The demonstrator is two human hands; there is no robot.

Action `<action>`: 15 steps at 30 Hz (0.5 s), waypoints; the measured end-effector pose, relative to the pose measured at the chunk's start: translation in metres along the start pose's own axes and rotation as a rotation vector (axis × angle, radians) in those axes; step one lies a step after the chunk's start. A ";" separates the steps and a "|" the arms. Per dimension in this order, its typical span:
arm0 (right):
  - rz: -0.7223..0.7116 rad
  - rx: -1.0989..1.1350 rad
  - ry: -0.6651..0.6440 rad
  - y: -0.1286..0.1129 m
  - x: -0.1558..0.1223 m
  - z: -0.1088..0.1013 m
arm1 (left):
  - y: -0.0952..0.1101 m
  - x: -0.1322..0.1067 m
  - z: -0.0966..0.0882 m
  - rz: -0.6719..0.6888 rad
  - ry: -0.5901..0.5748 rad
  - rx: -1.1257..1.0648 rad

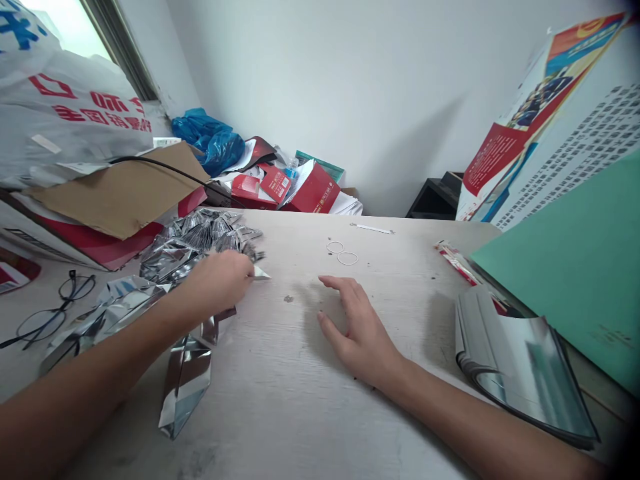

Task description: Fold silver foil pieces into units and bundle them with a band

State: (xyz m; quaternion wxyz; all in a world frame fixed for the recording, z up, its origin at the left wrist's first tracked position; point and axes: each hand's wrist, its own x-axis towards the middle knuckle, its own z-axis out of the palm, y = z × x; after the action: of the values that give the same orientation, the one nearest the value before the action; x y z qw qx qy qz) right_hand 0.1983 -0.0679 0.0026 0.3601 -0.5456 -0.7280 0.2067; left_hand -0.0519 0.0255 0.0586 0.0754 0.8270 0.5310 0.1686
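Note:
My left hand [223, 283] is closed over the edge of a heap of crumpled and pleated silver foil [175, 257]. A small pale pointed tip [261, 274] shows just past its fingers; what they hold is hidden. Below that hand, a folded silver foil strip [186, 387] lies on the pale tabletop [280, 400]. My right hand [357, 327] is open and holds nothing, its thumb and fingers apart, over the middle of the table. Beyond it lie two thin white rings [347, 258], partly overlapping. At the right is a stack of shiny silver sheets [520, 360], bent over at one end.
Eyeglasses [55, 310] lie at the left. Behind them are a cardboard flap [125, 190], a white plastic bag [70, 107] and a blue bag [207, 140]. Red boxes [315, 190] are at the back. A green board [575, 267] leans at the right. A thin white strip [373, 229] lies near the far edge.

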 end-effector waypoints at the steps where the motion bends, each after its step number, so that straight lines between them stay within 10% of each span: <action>1: 0.007 0.015 -0.013 0.000 0.000 0.000 | 0.009 -0.003 0.003 0.021 -0.051 0.035; 7: -0.002 0.099 -0.146 -0.001 0.004 0.000 | 0.054 -0.026 0.022 0.221 -0.166 0.171; 15: 0.221 0.433 0.076 0.002 0.010 -0.002 | 0.042 -0.018 0.020 0.216 0.058 -0.011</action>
State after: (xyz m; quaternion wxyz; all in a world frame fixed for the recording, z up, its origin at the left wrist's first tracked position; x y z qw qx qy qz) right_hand 0.1997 -0.0582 0.0060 0.4710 -0.5395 -0.5884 0.3753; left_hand -0.0160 -0.0074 0.0487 0.0458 0.8739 0.4396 0.2024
